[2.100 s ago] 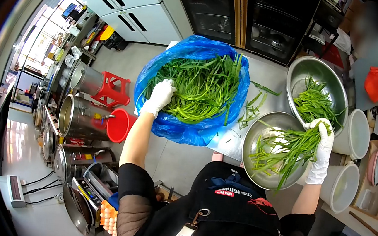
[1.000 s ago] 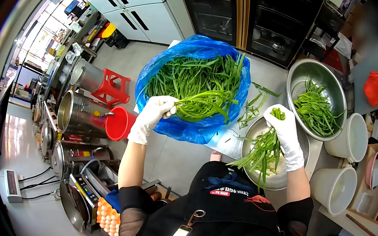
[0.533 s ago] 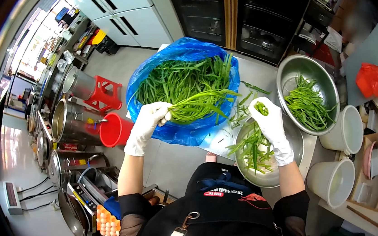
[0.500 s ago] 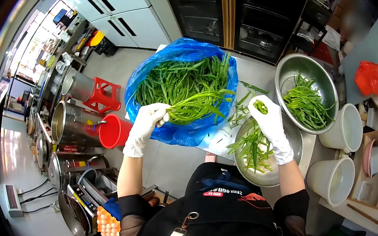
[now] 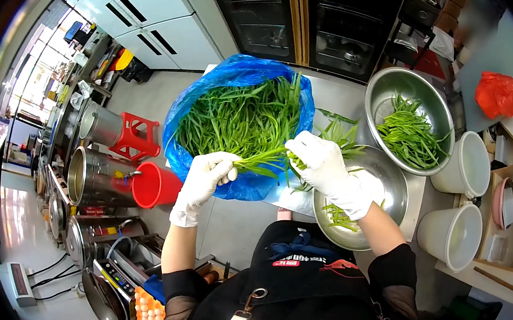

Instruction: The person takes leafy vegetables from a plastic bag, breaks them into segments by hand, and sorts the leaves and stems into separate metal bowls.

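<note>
My left hand [image 5: 210, 177], in a white glove, is closed around the stem ends of a small bunch of water spinach [image 5: 259, 160]. My right hand [image 5: 321, 166], gloved too, is closed at the bunch's other end, with more leafy pieces [image 5: 342, 137] sticking out beyond it. Just behind both hands, a blue plastic bag [image 5: 181, 106] stands open, full of long green water spinach. Under my right forearm lies a steel bowl [image 5: 394, 201] with some short cut stems [image 5: 338, 217] in it. Glove fingers hide part of what I grip.
A second steel bowl [image 5: 374, 88] with water spinach tilts at the back right. White buckets [image 5: 450, 237] stand to its right. On the left are a red bucket [image 5: 149, 183], a red stool [image 5: 138, 139] and steel pots [image 5: 97, 178]. Loose leaves lie on the metal table [image 5: 293, 197].
My right hand has moved left from above the lower steel bowl to meet the bunch in my left hand. The leafy pieces have left that bowl with it; short stems stay inside.
</note>
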{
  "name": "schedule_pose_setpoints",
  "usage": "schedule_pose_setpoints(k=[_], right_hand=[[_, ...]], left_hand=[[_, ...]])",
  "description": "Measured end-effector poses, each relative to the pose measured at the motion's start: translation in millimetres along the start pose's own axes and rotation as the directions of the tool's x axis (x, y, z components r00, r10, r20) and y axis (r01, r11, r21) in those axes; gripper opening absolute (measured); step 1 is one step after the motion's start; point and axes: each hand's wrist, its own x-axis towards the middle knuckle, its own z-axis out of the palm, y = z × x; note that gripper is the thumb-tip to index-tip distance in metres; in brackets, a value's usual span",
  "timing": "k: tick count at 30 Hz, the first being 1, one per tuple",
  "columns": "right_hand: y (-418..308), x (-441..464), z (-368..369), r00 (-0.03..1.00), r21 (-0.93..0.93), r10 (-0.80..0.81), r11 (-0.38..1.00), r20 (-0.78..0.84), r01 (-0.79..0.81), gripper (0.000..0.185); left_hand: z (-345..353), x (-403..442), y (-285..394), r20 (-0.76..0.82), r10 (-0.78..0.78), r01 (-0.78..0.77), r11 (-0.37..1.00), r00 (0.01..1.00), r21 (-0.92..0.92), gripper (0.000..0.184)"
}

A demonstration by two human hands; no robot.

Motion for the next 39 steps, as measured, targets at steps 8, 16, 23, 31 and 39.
schedule_pose_setpoints(k=[8, 16, 23, 31, 39], right_hand=[[12.6, -1.2, 4.2, 0.986, 0.095, 0.169, 0.981, 0.0, -0.168, 0.019], [44.5, -1.1, 2.2, 0.786, 0.538, 0.598, 0.615, 0.16, -0.577, 0.006], [13.1, 10.2, -26.8, 0.983, 0.083, 0.16, 0.985, -0.09, -0.152, 0.018], [-16.7, -13.7, 0.9, 0.963, -0.253, -0.213, 0.935, 0.166, 0.25, 0.018], [-8.3, -44.2, -17.5, 0.979, 0.083, 0.107, 0.992, -0.174, -0.094, 0.021]], left_hand=[[16.3, 3.6, 2.7, 0.087, -0.045, 0.047, 0.999, 0.995, -0.025, 0.023], [38.9, 22.6, -13.7, 0.069, -0.053, 0.048, 0.997, 0.996, 0.065, 0.023], [50.3, 30.5, -16.1, 0.001, -0.082, 0.082, 0.996, 0.997, 0.02, 0.02], [75.1, 21.4, 0.6, 0.129, -0.127, 0.117, 0.99, 0.984, 0.081, 0.03], [115.5, 30.7, -13.2, 0.167, 0.049, -0.024, 0.989, 0.985, -0.148, 0.023]])
